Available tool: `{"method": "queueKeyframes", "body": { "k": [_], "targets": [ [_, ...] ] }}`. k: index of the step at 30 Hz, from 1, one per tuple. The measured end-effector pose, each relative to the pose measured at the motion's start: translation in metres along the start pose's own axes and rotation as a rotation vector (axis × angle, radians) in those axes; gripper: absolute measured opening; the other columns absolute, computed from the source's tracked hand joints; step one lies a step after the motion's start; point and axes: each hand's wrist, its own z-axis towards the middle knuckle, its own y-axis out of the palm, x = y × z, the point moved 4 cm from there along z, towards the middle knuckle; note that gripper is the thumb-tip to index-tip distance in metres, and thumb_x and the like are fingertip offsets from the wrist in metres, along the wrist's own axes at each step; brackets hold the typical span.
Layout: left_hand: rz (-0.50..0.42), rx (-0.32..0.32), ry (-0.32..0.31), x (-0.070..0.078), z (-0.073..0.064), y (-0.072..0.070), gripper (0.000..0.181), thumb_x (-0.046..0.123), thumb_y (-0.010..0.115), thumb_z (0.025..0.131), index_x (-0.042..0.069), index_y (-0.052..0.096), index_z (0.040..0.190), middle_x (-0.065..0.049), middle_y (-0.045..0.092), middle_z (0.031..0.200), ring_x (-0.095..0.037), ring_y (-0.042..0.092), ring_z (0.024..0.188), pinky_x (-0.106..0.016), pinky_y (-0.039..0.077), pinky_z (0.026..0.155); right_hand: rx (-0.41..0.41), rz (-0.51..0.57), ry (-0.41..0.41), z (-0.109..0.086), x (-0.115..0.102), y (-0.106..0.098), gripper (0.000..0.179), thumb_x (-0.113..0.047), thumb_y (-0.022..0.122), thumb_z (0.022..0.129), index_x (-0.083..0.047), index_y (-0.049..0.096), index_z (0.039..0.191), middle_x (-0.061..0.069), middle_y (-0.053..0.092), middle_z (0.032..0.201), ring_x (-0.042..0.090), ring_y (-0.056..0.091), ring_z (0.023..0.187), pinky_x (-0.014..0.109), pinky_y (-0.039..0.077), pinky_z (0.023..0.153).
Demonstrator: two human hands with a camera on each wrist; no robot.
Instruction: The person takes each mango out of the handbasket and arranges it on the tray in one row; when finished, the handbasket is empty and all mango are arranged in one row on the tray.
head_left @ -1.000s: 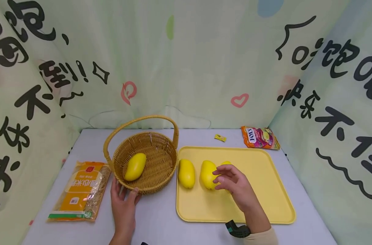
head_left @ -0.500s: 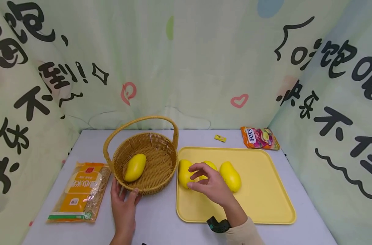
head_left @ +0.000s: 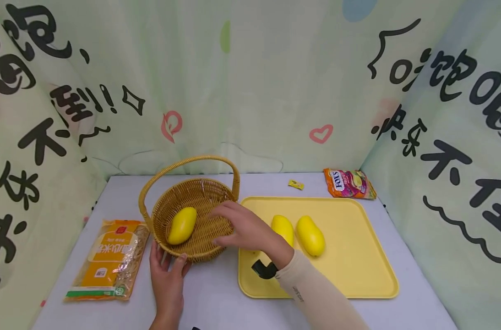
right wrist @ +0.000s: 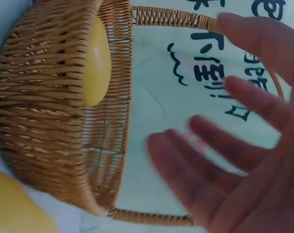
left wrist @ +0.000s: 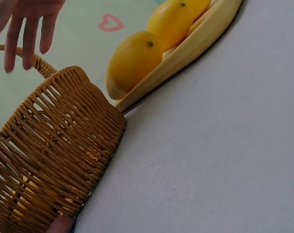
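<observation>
A wicker basket (head_left: 209, 229) with a tall handle stands at the left of the table, a yellow mango (head_left: 182, 225) inside it. My left hand (head_left: 167, 279) grips the basket's near side, thumb and fingers against the weave. Over the basket's right rim hovers my right hand (head_left: 244, 227), its fingers spread and holding nothing; the right wrist view shows those fingers blurred. On the yellow tray (head_left: 353, 270) lie two mangoes in plain sight, one (head_left: 282, 228) beside another (head_left: 310, 236). A third mango (left wrist: 135, 63) is mostly hidden behind my right hand in the head view.
An orange-labelled bag of grain (head_left: 106, 261) lies left of the basket. Behind the tray are a small yellow wrapped candy (head_left: 296, 184) and a FOX'S candy bag (head_left: 349, 184). Printed curtains (head_left: 250, 91) enclose the table's back and sides.
My right hand has swept left from over the tray's mangoes to above the basket, uncovering the rightmost mango and covering the leftmost. The left hand and basket have stayed put.
</observation>
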Motion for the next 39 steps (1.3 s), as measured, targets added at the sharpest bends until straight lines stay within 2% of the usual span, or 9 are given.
{"method": "queueKeyframes", "body": {
  "k": [3,6,11,15,20,22,27,32,39],
  "targets": [
    [-0.006,0.003,0.0,-0.001,0.0,0.0,0.099,0.004,0.064,0.101,0.05,0.007,0.167,0.0,0.011,0.179,-0.033,0.034,0.157,-0.035,0.062,0.099,-0.138,-0.072,0.051,0.017,0.0,0.005,0.059,-0.031,0.086,0.089,-0.019,0.064,0.142,0.002,0.062,0.146,0.019,0.059,0.132,0.036,0.055,0.112],
    [-0.007,0.002,0.006,-0.001,0.001,0.0,0.098,0.004,0.064,0.101,0.049,0.007,0.167,-0.001,0.011,0.179,-0.033,0.035,0.156,-0.033,0.062,0.097,-0.233,-0.136,0.065,0.035,-0.002,0.009,0.068,-0.03,0.087,0.088,-0.021,0.058,0.15,0.004,0.058,0.153,0.021,0.058,0.136,0.035,0.055,0.112],
    [-0.016,-0.002,-0.006,-0.002,0.001,0.0,0.098,0.003,0.063,0.101,0.049,0.007,0.167,-0.001,0.012,0.179,-0.032,0.036,0.154,-0.032,0.063,0.096,-0.304,-0.192,0.082,0.059,-0.004,0.014,0.085,-0.023,0.088,0.087,-0.03,0.045,0.16,0.007,0.049,0.16,0.021,0.057,0.136,0.034,0.058,0.106],
    [-0.021,-0.007,-0.023,-0.003,0.0,-0.001,0.099,0.003,0.064,0.101,0.051,0.007,0.167,0.0,0.01,0.179,-0.031,0.036,0.155,-0.034,0.063,0.098,-0.357,-0.227,0.072,0.074,-0.008,0.019,0.088,-0.02,0.088,0.085,-0.034,0.044,0.161,0.008,0.048,0.159,0.021,0.055,0.137,0.033,0.057,0.107],
    [-0.008,0.004,-0.033,-0.003,0.001,-0.002,0.099,0.005,0.064,0.101,0.05,0.006,0.167,0.001,0.009,0.179,-0.031,0.034,0.156,-0.034,0.062,0.098,-0.416,-0.33,0.03,0.091,-0.013,0.035,0.085,-0.024,0.087,0.088,-0.036,0.044,0.16,0.009,0.037,0.169,0.027,0.038,0.155,0.038,0.055,0.114],
    [-0.006,0.008,-0.034,-0.002,0.001,-0.001,0.098,0.005,0.064,0.102,0.049,0.005,0.168,0.001,0.009,0.18,-0.031,0.034,0.157,-0.035,0.062,0.098,-0.452,-0.379,0.017,0.097,-0.015,0.044,0.086,-0.026,0.086,0.088,-0.038,0.042,0.161,0.008,0.029,0.173,0.028,0.028,0.16,0.04,0.057,0.111],
    [-0.016,0.01,-0.034,0.001,0.002,-0.001,0.098,0.005,0.063,0.102,0.047,0.005,0.168,0.0,0.007,0.18,-0.033,0.032,0.158,-0.035,0.061,0.099,-0.533,-0.468,-0.008,0.107,-0.016,0.061,0.088,-0.03,0.087,0.088,-0.046,0.039,0.16,0.0,0.021,0.176,0.026,0.017,0.164,0.037,0.06,0.105],
    [-0.044,-0.012,-0.041,0.0,0.001,0.001,0.098,0.003,0.063,0.102,0.05,0.006,0.167,0.001,0.005,0.18,-0.032,0.031,0.159,-0.034,0.062,0.1,-0.604,-0.502,0.002,0.11,-0.014,0.069,0.088,-0.028,0.084,0.091,-0.049,0.036,0.161,-0.006,0.015,0.179,0.026,0.012,0.166,0.038,0.058,0.11],
    [-0.032,0.001,-0.035,0.001,0.0,0.0,0.098,0.004,0.064,0.102,0.049,0.007,0.168,0.002,0.008,0.18,-0.032,0.033,0.157,-0.035,0.062,0.099,-0.63,-0.54,-0.026,0.116,-0.01,0.075,0.082,-0.03,0.085,0.089,-0.051,0.043,0.157,-0.009,0.03,0.172,0.022,0.021,0.163,0.039,0.051,0.118]
  ]
}}
